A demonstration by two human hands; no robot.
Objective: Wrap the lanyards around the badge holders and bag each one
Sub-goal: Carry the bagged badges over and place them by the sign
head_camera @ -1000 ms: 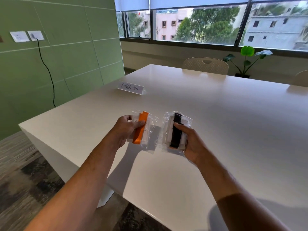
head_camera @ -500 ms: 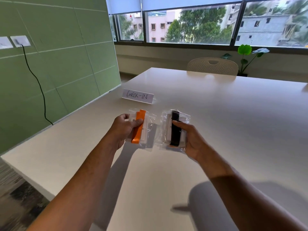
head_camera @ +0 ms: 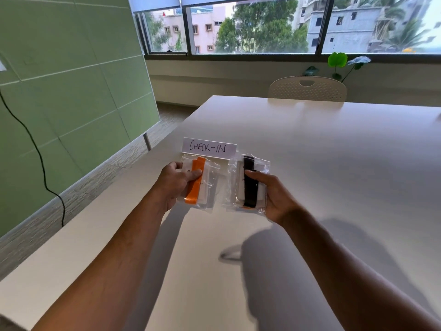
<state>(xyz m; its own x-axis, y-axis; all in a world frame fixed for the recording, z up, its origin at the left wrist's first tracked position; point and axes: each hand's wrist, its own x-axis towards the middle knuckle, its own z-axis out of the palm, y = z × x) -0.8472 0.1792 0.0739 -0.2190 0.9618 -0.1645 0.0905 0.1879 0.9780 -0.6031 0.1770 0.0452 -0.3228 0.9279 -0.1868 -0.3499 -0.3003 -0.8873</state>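
two clear plastic bags held above white table (head_camera: 334, 163) — left hand (head_camera: 176, 185) pinches orange-lanyard bag (head_camera: 199, 182), right hand (head_camera: 274, 194) grips black-lanyard bag (head_camera: 248, 185); slick film could slip.

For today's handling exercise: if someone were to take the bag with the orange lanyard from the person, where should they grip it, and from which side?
Judging by the pose, grip the free right edge of the orange lanyard bag, coming from the right or from above. The left hand already covers its left side, thumb across the strap. The flat, thin bag suits a pinch, front and back.
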